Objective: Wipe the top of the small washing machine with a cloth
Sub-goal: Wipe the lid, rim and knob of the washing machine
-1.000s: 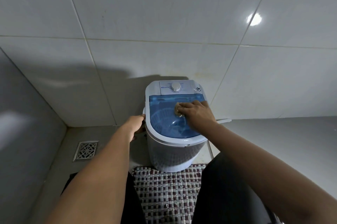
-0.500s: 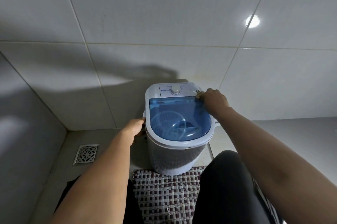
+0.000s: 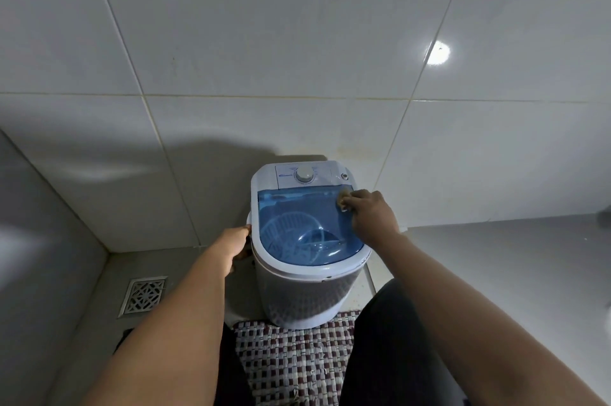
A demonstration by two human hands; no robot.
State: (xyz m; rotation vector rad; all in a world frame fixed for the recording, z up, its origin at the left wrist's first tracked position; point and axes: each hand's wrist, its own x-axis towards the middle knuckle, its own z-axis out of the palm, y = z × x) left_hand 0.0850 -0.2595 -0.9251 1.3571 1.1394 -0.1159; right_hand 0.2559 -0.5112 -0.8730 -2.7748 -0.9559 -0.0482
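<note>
A: Left hand (image 3: 235,242) – fingers curled onto the washing machine (image 3: 305,250) side rim. Bracing it, I'd guess.

B: Right hand (image 3: 372,214)?

A: Fingers bunched, pinching the cloth (image 3: 344,198) against the blue lid's (image 3: 297,223) far right corner, below the dial (image 3: 303,174).

A home bathroom: tiled walls (image 3: 297,42) (glossy), floor drain (image 3: 143,296).

Both bare forearms extend forward from the near edge. Left hand (image 3: 233,248) curls, fingers wrapped over a rim at its far end. Right hand (image 3: 372,215), knuckles up and wrist bent left, closes on a small cloth (image 3: 344,199) at its fingertips.
</note>
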